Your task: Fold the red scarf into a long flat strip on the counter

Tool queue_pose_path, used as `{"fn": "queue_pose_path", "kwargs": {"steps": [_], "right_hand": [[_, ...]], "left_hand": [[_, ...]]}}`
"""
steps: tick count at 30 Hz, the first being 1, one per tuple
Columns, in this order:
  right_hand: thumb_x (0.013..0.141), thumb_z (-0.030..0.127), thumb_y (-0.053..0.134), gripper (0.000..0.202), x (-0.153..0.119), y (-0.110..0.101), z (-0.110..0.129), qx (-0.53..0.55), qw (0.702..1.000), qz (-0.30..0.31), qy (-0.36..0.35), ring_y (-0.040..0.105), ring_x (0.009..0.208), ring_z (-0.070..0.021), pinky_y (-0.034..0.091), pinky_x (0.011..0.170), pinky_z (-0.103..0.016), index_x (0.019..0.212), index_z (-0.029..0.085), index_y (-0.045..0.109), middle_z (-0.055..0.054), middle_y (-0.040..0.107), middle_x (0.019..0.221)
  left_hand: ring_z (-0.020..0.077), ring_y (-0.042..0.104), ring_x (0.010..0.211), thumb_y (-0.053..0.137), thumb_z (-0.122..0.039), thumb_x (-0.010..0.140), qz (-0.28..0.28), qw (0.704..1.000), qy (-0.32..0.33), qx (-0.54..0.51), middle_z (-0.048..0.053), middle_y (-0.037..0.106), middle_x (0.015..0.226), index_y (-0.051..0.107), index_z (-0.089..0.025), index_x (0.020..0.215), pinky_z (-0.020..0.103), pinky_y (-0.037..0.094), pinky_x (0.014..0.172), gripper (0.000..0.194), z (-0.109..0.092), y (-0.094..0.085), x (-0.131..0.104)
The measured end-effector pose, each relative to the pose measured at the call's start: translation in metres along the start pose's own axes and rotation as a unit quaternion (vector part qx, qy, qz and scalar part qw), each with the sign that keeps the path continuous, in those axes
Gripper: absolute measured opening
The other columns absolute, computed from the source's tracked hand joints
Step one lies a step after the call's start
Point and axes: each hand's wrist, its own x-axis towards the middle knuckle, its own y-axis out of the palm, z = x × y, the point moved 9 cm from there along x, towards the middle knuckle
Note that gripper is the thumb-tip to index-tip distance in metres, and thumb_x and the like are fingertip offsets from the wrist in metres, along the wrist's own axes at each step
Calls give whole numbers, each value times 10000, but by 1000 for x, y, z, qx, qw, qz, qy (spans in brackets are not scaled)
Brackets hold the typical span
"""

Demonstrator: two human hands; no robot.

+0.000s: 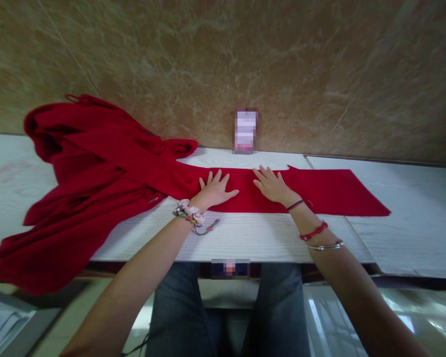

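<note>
A red cloth garment (115, 163) lies bunched on the left of the white tabletop, and its left folds hang over the front edge. From it a long flat strip of the same red fabric (327, 191) runs to the right, ending in a slanted edge. My left hand (215, 191) rests on the strip with its fingers spread. To its right, my right hand (272, 186) also lies flat on the fabric, fingers apart. Neither hand grips anything.
A blurred-out phone-like object (245, 131) leans at the back against the brown marbled wall (223, 59). The white tabletop (412, 218) extends right, with a seam across it. My legs are under its front edge. Papers in a grey box (11, 322) sit low at the left.
</note>
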Motion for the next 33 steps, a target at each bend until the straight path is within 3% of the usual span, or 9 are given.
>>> {"fn": "queue_pose_path", "kwargs": {"steps": [3, 6, 13, 15, 19, 21, 24, 29, 33], "right_hand": [[957, 384, 213, 548, 0, 5, 24, 10, 998, 23, -58, 160, 1402, -298, 231, 1070, -581, 1472, 198, 223, -94, 191, 1537], [955, 404, 217, 554, 2, 14, 24, 6, 997, 60, -55, 155, 1403, -299, 227, 1071, -579, 1473, 206, 219, -90, 180, 1541], [950, 458, 205, 591, -4, 11, -65, -7, 989, 52, 137, 209, 1382, -326, 220, 1053, -598, 1452, 155, 279, -191, 226, 1510], [947, 463, 220, 603, -6, 5, -77, -23, 986, 27, 164, 221, 1376, -339, 228, 1047, -597, 1436, 122, 310, -220, 265, 1488], [955, 401, 233, 571, -3, -10, -38, -36, 996, -49, 65, 220, 1380, -330, 228, 1067, -557, 1434, 101, 309, -206, 273, 1490], [956, 395, 225, 564, -1, -8, -4, -10, 999, -42, -17, 200, 1391, -304, 231, 1081, -530, 1453, 132, 274, -160, 242, 1514], [954, 426, 213, 562, -1, 4, 30, 23, 996, 11, -88, 177, 1400, -284, 239, 1078, -543, 1468, 200, 239, -98, 217, 1530], [955, 426, 223, 554, -2, 12, 38, -4, 995, 25, -94, 189, 1392, -312, 226, 1081, -551, 1458, 198, 275, -88, 210, 1532], [956, 428, 230, 555, -3, 12, 37, -15, 996, 29, -88, 190, 1393, -305, 233, 1082, -542, 1460, 197, 266, -83, 210, 1531]], "left_hand": [[346, 83, 1409, 225, -602, 894, -44, 999, 3, -16, 72, 107, 1551, 257, -258, 1448, 598, 132, 1090, 653, 4, -6, 3], [405, 58, 1394, 199, -601, 898, -19, 1000, -22, -1, 79, 96, 1552, 225, -270, 1460, 645, 117, 1066, 653, 10, -1, 4], [423, 56, 1387, 178, -621, 887, 0, 999, -37, 24, 121, 84, 1548, 192, -251, 1469, 643, 113, 1064, 690, 13, 2, 5], [431, 81, 1382, 183, -620, 888, -13, 999, -40, 32, 132, 119, 1542, 212, -243, 1465, 645, 113, 1062, 690, 13, 0, 3], [410, 130, 1383, 219, -577, 909, -76, 995, 1, 63, 151, 199, 1520, 280, -213, 1446, 631, 93, 1075, 651, 4, -11, -2], [365, 126, 1397, 213, -547, 925, -95, 993, 35, 63, 123, 177, 1532, 269, -218, 1449, 596, 107, 1093, 621, -2, -13, -3], [364, 116, 1399, 210, -550, 925, -60, 996, 44, 40, 72, 142, 1546, 247, -245, 1456, 578, 147, 1096, 614, 0, -7, 1], [433, 108, 1377, 242, -616, 887, -14, 1000, 5, 23, 57, 149, 1545, 245, -285, 1454, 592, 157, 1084, 656, 7, -1, 7], [394, 122, 1388, 249, -540, 915, -39, 998, 30, 35, 51, 156, 1544, 301, -266, 1436, 571, 177, 1088, 591, -3, -12, 16]]}}
